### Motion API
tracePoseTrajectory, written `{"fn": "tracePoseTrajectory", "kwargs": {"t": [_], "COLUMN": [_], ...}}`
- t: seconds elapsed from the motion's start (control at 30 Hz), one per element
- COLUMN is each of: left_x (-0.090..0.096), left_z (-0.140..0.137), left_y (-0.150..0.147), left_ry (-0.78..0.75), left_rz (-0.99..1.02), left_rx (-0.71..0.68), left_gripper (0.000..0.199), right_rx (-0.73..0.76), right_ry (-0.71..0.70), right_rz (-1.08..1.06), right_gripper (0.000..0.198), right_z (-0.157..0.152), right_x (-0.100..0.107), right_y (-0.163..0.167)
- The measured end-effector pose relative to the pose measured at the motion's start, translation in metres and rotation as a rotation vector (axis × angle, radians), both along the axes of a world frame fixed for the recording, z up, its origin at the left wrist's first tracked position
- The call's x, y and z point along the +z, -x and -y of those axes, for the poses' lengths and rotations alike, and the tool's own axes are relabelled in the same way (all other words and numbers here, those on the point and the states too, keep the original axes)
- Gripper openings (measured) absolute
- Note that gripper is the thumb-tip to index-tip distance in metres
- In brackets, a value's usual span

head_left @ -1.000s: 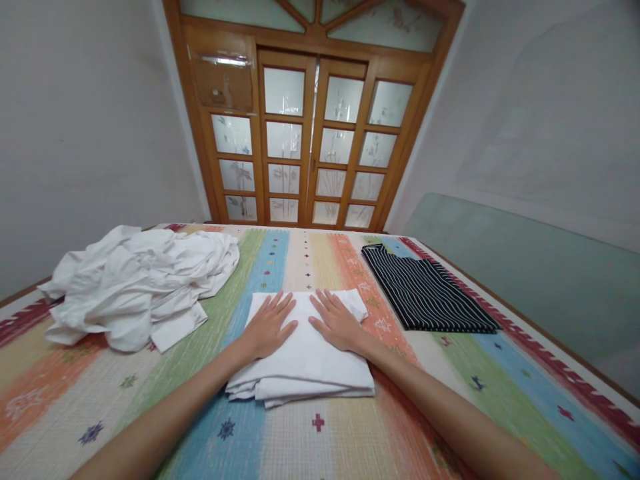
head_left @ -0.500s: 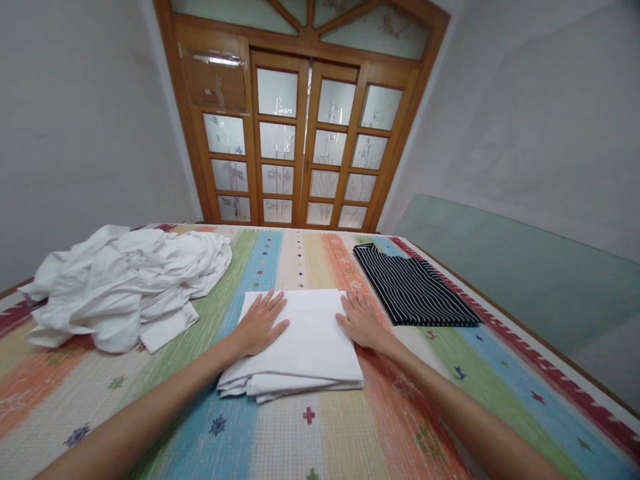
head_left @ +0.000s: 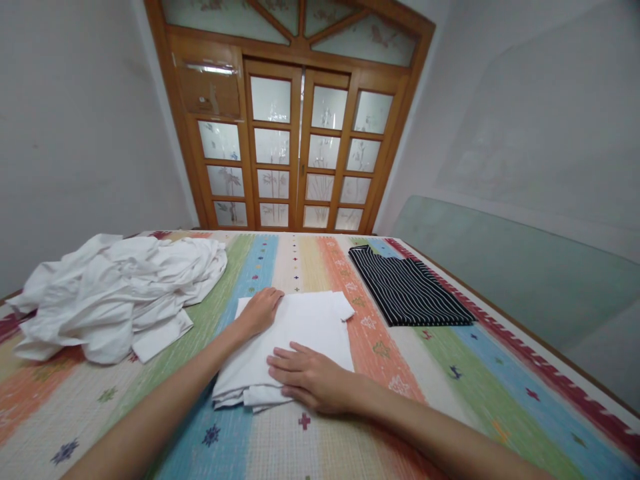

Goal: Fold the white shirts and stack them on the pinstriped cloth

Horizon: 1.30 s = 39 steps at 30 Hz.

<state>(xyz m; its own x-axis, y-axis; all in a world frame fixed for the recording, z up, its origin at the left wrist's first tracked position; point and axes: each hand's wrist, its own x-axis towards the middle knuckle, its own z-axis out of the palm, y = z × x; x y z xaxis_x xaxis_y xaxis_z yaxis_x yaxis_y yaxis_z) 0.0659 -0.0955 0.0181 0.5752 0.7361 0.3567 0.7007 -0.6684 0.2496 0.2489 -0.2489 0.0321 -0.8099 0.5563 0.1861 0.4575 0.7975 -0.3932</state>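
A folded white shirt [head_left: 313,320] lies flat in front of me, with a small flap of cloth jutting out at its upper right corner. At its far left part, my left hand [head_left: 261,312] is closed on the cloth, fingers curled and partly hidden. My right hand [head_left: 313,379] rests flat across the shirt's near right part, palm down, fingers stretched out and slightly apart. Loose folded layers show along the near left edge of the shirt.
A crumpled heap of white clothes [head_left: 120,287] lies to the left. On the right is a folded black-and-white striped garment [head_left: 407,287]. Everything rests on a colourful striped bedspread [head_left: 280,447]. A pale green headboard-like panel [head_left: 500,247] runs along the right wall; wooden glazed doors [head_left: 300,147] stand beyond.
My right hand has moved from the shirt's right edge to its near part. My left hand has shifted slightly toward the far edge and curled its fingers. A flap now shows at upper right.
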Motion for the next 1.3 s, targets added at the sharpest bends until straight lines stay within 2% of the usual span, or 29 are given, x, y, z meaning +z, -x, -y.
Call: {"fn": "tracePoseTrajectory", "kwargs": {"t": [0.13, 0.27, 0.4, 0.53, 0.6, 0.67, 0.77, 0.83, 0.97, 1.07, 1.17, 1.3], "left_x": [0.003, 0.009, 0.019, 0.025, 0.026, 0.027, 0.031, 0.033, 0.034, 0.035, 0.037, 0.037], "left_z": [0.003, 0.020, 0.047, 0.069, 0.075, 0.078, 0.081, 0.083, 0.083, 0.081, 0.077, 0.074], "left_y": [0.020, 0.038, 0.049, 0.053, 0.052, 0.051, 0.049, 0.048, 0.043, 0.036, 0.030, 0.025], "left_ry": [0.033, 0.093, 0.287, 0.682, 0.831, 0.925, 1.036, 1.084, 1.147, 1.133, 1.116, 1.122], "left_rz": [0.016, 0.028, 0.080, 0.293, 0.465, 0.615, 0.737, 0.773, 0.778, 0.727, 0.693, 0.676], "left_rx": [0.034, 0.105, 0.185, 0.189, 0.218, 0.261, 0.321, 0.343, 0.331, 0.357, 0.363, 0.295], "left_gripper": [0.032, 0.030, 0.028, 0.038, 0.049, 0.061, 0.072, 0.077, 0.079, 0.077, 0.069, 0.052], "right_rx": [0.051, -0.046, -0.261, -0.625, -0.810, -0.903, -0.899, -0.910, -0.998, -0.916, -0.868, -0.933], "right_ry": [0.063, 0.130, 0.164, 0.148, 0.215, 0.372, 0.607, 0.697, 0.838, 0.982, 1.040, 0.993], "right_rz": [-0.052, -0.072, -0.108, -0.281, -0.443, -0.598, -0.733, -0.796, -0.949, -0.968, -0.888, -0.795], "right_gripper": [0.057, 0.064, 0.055, 0.034, 0.035, 0.048, 0.061, 0.061, 0.051, 0.035, 0.025, 0.020], "right_z": [-0.011, -0.025, -0.042, -0.050, -0.046, -0.037, -0.020, -0.012, -0.010, -0.016, -0.021, -0.026], "right_x": [-0.003, -0.004, -0.009, -0.013, -0.014, -0.013, -0.011, -0.008, 0.001, 0.006, 0.008, 0.007], "right_y": [-0.025, -0.061, -0.104, -0.130, -0.131, -0.125, -0.111, -0.104, -0.096, -0.094, -0.092, -0.088]}}
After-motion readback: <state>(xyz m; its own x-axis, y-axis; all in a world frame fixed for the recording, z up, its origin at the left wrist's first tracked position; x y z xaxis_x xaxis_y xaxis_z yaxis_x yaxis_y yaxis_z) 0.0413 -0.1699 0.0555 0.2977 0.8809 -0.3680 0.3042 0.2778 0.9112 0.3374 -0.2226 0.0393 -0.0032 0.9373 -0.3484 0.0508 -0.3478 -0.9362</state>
